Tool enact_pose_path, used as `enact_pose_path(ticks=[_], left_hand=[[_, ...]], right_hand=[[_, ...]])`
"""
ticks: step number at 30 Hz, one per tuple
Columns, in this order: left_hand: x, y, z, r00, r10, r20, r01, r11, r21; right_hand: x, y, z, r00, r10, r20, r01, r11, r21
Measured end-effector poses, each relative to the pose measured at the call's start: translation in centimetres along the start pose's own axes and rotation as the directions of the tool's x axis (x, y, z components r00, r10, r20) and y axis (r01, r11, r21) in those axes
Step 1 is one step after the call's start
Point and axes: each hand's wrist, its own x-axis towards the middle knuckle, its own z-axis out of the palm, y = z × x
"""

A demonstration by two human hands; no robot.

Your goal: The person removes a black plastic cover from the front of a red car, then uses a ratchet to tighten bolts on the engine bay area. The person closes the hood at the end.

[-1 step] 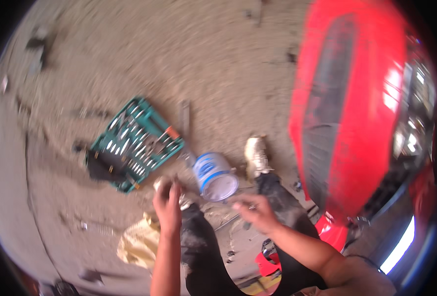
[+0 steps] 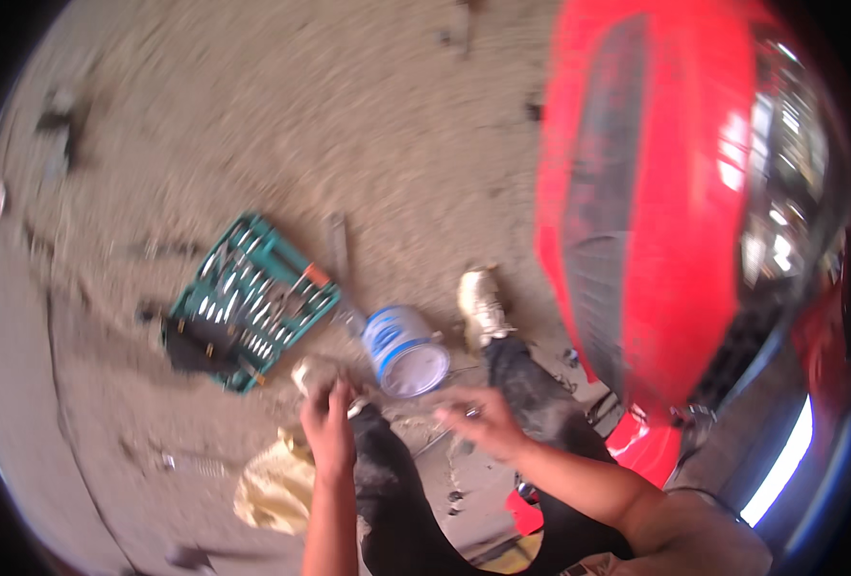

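Observation:
My left hand (image 2: 327, 429) is raised over my left knee, fingers curled together and blurred. Whatever they pinch, if anything, is too small to make out. Across from it, my right hand (image 2: 485, 420) is held in front of my right knee with its fingers bent in. A small shiny spot (image 2: 472, 412) shows at those fingers, its kind unclear. Just beyond the hands a white and blue bucket (image 2: 395, 331) lies tilted, its pale round end towards me. Neither hand visibly touches it.
A green tool case (image 2: 250, 302) with several metal tools lies at left. A long flat metal bar (image 2: 339, 245) lies beside it. Yellowish cloth (image 2: 274, 487) is near my left leg. A red car bumper (image 2: 691, 173) with a headlight (image 2: 780, 240) stands close on the right.
The view has shifted, so the bumper, bucket and tool case appear farther left. Both hands keep nearly the same pose; the left one sits slightly lower in the picture.

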Motion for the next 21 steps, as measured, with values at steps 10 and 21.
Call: enact_pose_path(ticks=[10,21], left_hand=[[-17.9,11.7,9.9,0.952,-0.128,0.277,0.214,0.927,-0.307],[-26.5,17.4,25.4,0.937,0.035,0.348,0.009,0.992,-0.123]], right_hand=[[-15.6,-5.9,-5.1,0.966,-0.252,-0.059,0.258,0.95,0.175],[-25.3,-11.0,-17.1,0.612,-0.744,-0.27,0.745,0.657,-0.121]])
